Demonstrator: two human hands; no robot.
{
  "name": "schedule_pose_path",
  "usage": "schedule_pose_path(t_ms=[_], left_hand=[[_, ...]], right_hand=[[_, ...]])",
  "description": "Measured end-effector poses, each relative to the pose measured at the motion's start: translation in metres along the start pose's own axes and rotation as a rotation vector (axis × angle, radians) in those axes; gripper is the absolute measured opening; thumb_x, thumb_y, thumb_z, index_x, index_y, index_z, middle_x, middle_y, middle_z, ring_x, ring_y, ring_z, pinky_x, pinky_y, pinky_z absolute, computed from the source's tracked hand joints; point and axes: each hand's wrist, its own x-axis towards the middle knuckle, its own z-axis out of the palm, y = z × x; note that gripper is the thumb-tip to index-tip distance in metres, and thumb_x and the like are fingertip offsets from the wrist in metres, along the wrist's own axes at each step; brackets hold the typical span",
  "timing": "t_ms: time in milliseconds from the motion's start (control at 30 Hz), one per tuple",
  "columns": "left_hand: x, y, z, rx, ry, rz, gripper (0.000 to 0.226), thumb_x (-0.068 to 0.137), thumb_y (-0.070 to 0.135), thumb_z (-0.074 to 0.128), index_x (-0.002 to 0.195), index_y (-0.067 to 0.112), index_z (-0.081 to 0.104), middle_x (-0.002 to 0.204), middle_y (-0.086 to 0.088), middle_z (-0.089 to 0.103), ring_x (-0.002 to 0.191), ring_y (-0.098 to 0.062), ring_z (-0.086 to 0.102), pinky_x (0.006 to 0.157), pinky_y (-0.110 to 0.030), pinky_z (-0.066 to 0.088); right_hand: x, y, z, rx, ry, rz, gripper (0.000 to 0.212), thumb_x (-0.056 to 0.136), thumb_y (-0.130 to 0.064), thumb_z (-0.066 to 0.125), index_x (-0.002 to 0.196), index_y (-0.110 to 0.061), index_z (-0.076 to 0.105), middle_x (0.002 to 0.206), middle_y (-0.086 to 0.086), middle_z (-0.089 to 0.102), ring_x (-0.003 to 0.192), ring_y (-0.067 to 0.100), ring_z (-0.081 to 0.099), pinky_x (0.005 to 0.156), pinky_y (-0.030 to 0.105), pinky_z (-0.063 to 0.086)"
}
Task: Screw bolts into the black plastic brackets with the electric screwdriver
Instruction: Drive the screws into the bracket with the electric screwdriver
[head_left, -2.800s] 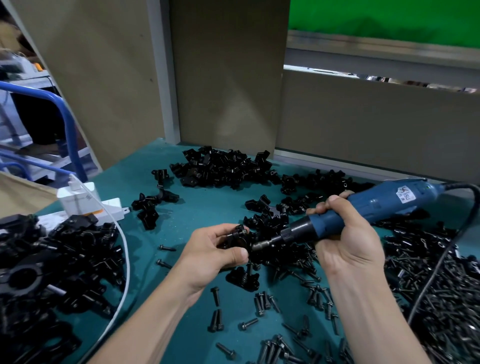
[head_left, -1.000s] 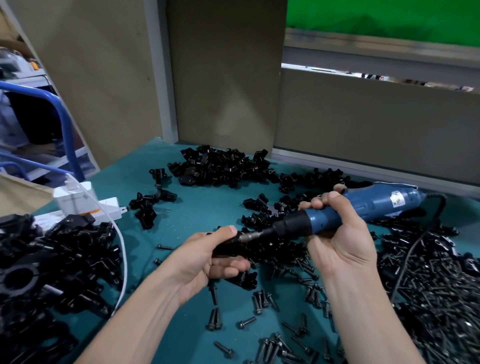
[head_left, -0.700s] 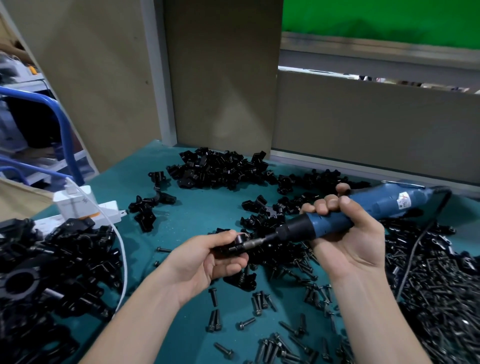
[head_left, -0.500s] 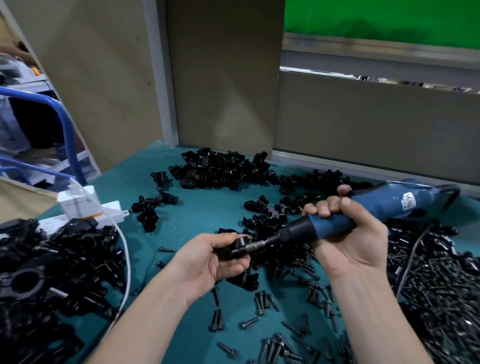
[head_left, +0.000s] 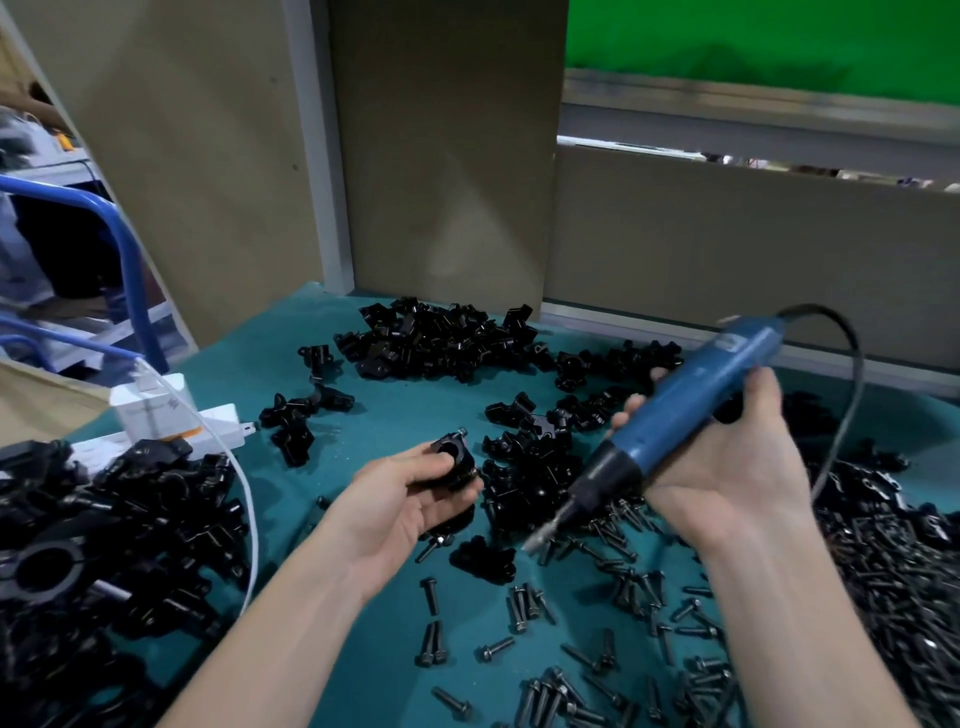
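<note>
Black plastic bracket (head_left: 451, 460) sits in our left hand (head_left: 400, 509), thumb and fingers curled round it, just above the teal table (head_left: 405, 410). Our right hand (head_left: 727, 467) grips the blue electric screwdriver (head_left: 691, 405), its bit tilted down and left, apart from the bracket. Loose bolts (head_left: 524, 603) lie scattered beneath both hands.

Glossy black plastic bracket (head_left: 451, 457); seemingly matt teal mat (head_left: 249, 358).

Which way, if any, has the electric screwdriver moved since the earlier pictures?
Yes. The electric screwdriver has pulled right, off the bracket in the left hand; its bit now tilts down over the loose bolts.
</note>
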Motion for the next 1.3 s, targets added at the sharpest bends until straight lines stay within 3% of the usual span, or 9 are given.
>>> schedule_pose_path(t_ms=[233,367,500,767,900,1000,1100,1167,1300], left_hand=[[0.003,-0.001,0.003,-0.035,-0.05,0.028,0.041,0.073,0.0,0.066,0.114,-0.006,0.068,0.1,-0.02,0.077,0.087,-0.03,0.077,0.071,-0.033,0.065],[0.001,-0.003,0.005,-0.001,-0.052,0.005,0.032,0.085,-0.007,0.06,0.116,-0.006,0.068,0.101,-0.019,0.077,0.086,-0.028,0.077,0.072,-0.033,0.065],[0.0,-0.007,0.009,0.043,-0.037,-0.021,0.027,0.096,-0.01,0.052,0.119,-0.006,0.068,0.098,-0.018,0.078,0.083,-0.027,0.077,0.069,-0.031,0.065],[0.0,-0.003,0.008,0.036,-0.031,-0.025,0.028,0.096,-0.009,0.053,0.119,-0.004,0.068,0.097,-0.02,0.077,0.082,-0.029,0.077,0.066,-0.031,0.064],[0.002,-0.003,0.008,0.035,-0.02,-0.029,0.027,0.095,-0.01,0.054,0.118,-0.005,0.068,0.095,-0.019,0.078,0.081,-0.028,0.076,0.065,-0.031,0.064],[0.004,-0.006,0.006,0.035,-0.012,-0.028,0.028,0.095,-0.01,0.053,0.118,-0.005,0.069,0.098,-0.018,0.078,0.081,-0.027,0.076,0.069,-0.033,0.066],[0.005,-0.007,0.006,0.015,-0.017,-0.022,0.029,0.094,-0.011,0.054,0.117,-0.005,0.07,0.104,-0.019,0.078,0.083,-0.025,0.078,0.069,-0.033,0.065],[0.005,-0.008,0.006,0.04,-0.043,-0.014,0.029,0.094,-0.013,0.054,0.117,-0.005,0.07,0.107,-0.02,0.078,0.088,-0.025,0.078,0.07,-0.03,0.063],[0.003,-0.01,0.003,0.194,-0.075,0.009,0.036,0.092,-0.015,0.059,0.121,0.002,0.072,0.115,-0.018,0.077,0.1,-0.027,0.077,0.078,-0.028,0.062]], right_hand=[[-0.007,0.02,0.011,-0.137,-0.159,0.16,0.071,0.091,-0.075,0.049,0.112,-0.009,0.064,0.103,0.015,0.069,0.09,0.032,0.066,0.086,0.044,0.052],[-0.009,0.024,0.012,-0.158,-0.202,0.167,0.06,0.094,-0.065,0.053,0.117,-0.011,0.067,0.115,0.016,0.072,0.084,0.029,0.064,0.085,0.043,0.049],[-0.008,0.03,0.011,-0.169,-0.213,0.157,0.055,0.094,-0.063,0.058,0.11,-0.012,0.074,0.105,0.012,0.071,0.074,0.026,0.061,0.075,0.039,0.051],[-0.003,0.038,0.01,-0.156,-0.161,0.173,0.079,0.087,-0.087,0.042,0.085,-0.015,0.075,0.085,0.005,0.067,0.053,0.02,0.052,0.058,0.032,0.048],[-0.004,0.035,0.011,-0.121,-0.231,0.176,0.085,0.085,-0.088,0.04,0.105,-0.012,0.071,0.095,0.01,0.067,0.062,0.022,0.055,0.067,0.036,0.049],[-0.007,0.03,0.01,-0.073,-0.319,0.18,0.076,0.089,-0.07,0.055,0.13,-0.007,0.067,0.106,0.014,0.064,0.076,0.025,0.057,0.078,0.04,0.049],[-0.011,0.028,0.012,-0.109,-0.35,0.13,0.053,0.088,-0.033,0.065,0.131,-0.002,0.068,0.112,0.017,0.068,0.084,0.025,0.062,0.088,0.041,0.05],[-0.014,0.032,0.017,-0.149,-0.333,0.084,0.04,0.08,-0.01,0.066,0.118,0.001,0.071,0.103,0.016,0.07,0.074,0.021,0.063,0.077,0.037,0.056],[-0.014,0.032,0.024,-0.135,-0.177,-0.078,0.031,0.067,-0.003,0.072,0.094,-0.01,0.06,0.081,0.01,0.069,0.056,0.014,0.056,0.055,0.029,0.054]])
